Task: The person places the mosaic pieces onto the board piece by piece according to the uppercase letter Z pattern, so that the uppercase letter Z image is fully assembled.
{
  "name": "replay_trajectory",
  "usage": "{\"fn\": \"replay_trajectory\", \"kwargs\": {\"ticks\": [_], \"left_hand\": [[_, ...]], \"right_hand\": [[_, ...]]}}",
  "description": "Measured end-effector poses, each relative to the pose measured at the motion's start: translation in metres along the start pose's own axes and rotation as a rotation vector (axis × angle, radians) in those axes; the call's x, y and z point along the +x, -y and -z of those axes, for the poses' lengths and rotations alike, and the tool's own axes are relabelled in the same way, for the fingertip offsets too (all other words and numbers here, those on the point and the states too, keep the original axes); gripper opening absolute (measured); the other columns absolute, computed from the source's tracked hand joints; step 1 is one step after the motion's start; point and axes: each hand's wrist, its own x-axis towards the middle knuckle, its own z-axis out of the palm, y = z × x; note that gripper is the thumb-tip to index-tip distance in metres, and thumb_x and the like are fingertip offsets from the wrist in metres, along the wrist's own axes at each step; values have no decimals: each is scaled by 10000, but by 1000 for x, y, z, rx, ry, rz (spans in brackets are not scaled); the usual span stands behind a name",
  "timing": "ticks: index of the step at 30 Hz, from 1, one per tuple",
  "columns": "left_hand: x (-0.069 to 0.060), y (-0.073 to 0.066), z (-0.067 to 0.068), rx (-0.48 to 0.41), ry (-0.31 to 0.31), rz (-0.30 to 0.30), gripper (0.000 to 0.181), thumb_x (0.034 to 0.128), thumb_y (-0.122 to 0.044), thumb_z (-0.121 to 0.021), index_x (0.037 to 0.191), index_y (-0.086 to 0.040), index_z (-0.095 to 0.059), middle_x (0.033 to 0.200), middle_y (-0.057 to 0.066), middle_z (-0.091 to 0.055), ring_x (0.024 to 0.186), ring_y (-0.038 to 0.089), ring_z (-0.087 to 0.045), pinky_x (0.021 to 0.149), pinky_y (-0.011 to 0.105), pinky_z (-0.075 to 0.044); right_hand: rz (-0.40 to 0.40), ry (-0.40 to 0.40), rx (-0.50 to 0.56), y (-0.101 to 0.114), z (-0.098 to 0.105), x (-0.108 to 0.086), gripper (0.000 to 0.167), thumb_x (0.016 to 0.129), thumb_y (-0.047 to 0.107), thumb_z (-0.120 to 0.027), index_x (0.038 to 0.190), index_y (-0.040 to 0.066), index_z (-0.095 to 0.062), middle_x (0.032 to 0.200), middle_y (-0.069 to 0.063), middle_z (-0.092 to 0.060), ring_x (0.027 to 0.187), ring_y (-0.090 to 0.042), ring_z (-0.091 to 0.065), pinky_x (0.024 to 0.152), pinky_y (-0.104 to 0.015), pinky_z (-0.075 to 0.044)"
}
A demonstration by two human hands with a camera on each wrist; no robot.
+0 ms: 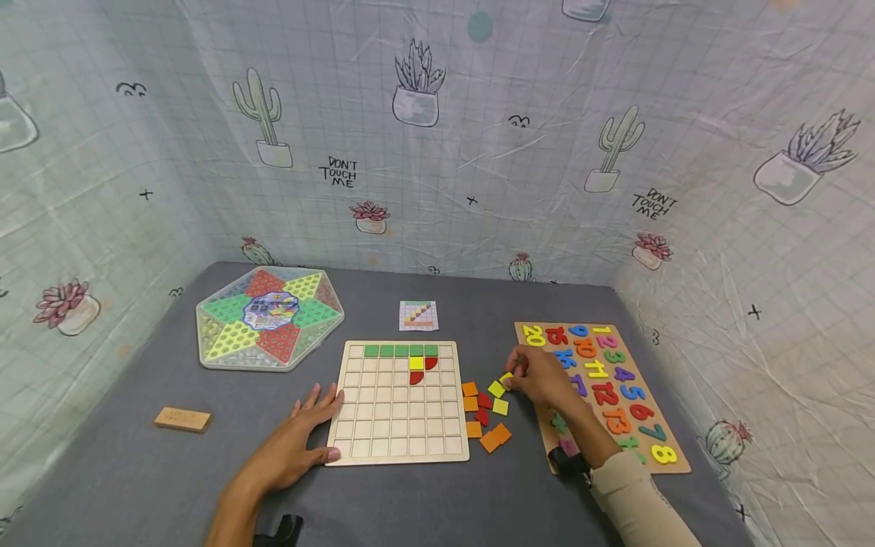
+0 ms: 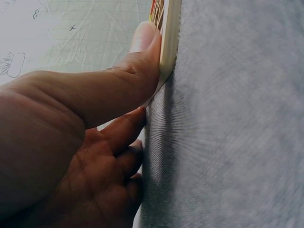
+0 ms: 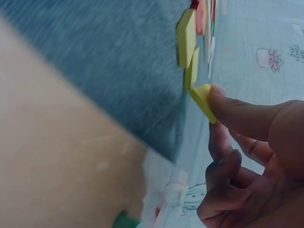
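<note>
A wooden grid board (image 1: 390, 418) lies flat on the grey table. A row of green tiles (image 1: 386, 351) fills part of its top, above one yellow square (image 1: 416, 363) and two red quarter-circle tiles (image 1: 416, 377). My left hand (image 1: 294, 441) rests at the board's left edge, fingers spread; its thumb (image 2: 142, 52) touches the edge in the left wrist view. To the right of the board, my right hand (image 1: 543, 376) pinches a yellow square tile (image 3: 204, 102) between thumb and finger, tilted. Two more yellow tiles (image 1: 500, 407) lie close by.
Orange tiles (image 1: 474, 430) and red tiles (image 1: 481, 416) lie along the board's right side. A number puzzle board (image 1: 656, 456) sits under the right forearm. Behind are a pattern card (image 1: 418, 324) and a hexagonal game box (image 1: 232, 357); a small wooden block (image 1: 183, 419) lies left.
</note>
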Motion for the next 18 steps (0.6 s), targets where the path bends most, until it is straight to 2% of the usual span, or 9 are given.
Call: {"fn": "replay_trajectory", "kwargs": {"ticks": [4,9,18], "left_hand": [[0,0,-1,4,-8,-8,937,823,-193,-871,1630,-49,-417,1730,191,-297,1627,514,-121,1276,745,-99],[0,1,-1,10,-19,-26,935,818,-225,-872,1621,-39,-431,1719,211,-315,1609,538,-143,1254,754,-121],[1,1,0,1,16,27,948,831,-181,-869,1640,-56,-391,1745,172,-260,1641,488,-87,1295,732,-65]], "right_hand": [[37,-30,25,8,-2,-1,143,914,142,-851,970,127,-720,771,-23,-636,670,-177,-546,615,-296,-430],[61,-13,64,22,-6,1,111,925,140,-840,952,142,-732,781,-25,-640,695,-177,-551,632,-307,-450],[90,-10,85,46,-23,8,128,928,157,-840,930,177,-714,784,8,-640,707,-170,-565,610,-295,-456]]}}
